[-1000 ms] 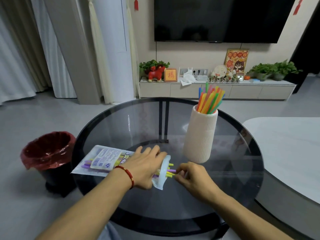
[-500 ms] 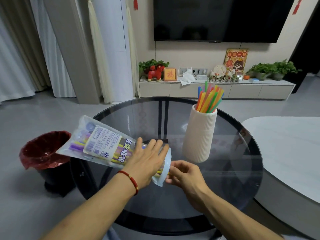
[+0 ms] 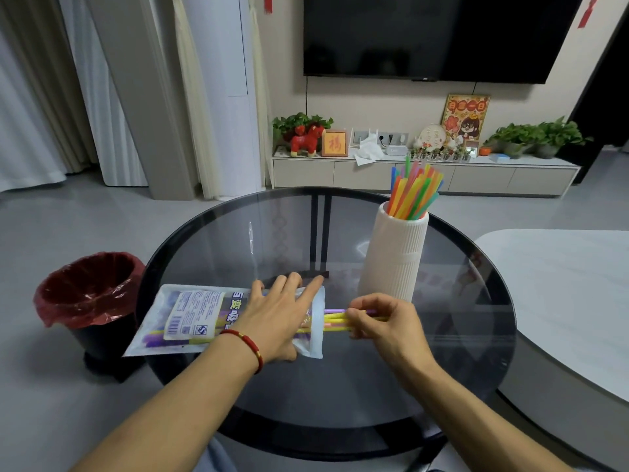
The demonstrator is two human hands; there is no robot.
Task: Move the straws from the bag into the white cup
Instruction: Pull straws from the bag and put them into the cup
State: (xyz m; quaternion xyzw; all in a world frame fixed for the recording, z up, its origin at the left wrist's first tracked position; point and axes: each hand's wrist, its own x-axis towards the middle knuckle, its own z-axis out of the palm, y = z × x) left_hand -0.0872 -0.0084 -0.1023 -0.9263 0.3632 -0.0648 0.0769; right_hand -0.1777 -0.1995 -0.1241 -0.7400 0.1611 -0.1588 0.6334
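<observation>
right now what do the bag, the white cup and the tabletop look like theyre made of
Bag: thin glossy clear plastic film; straws show through it. White cup: matte, finely ribbed, likely ceramic or moulded plastic; cannot tell which. Tabletop: smoked glass in a dark rim; legs and floor show through, with reflections.

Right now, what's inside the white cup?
The white cup holds a bunch of colorful straws, their tops sticking out and leaning right: orange, green, yellow, blue. Their lower parts are hidden by the cup's wall, so I can't tell if anything else is inside.
</observation>
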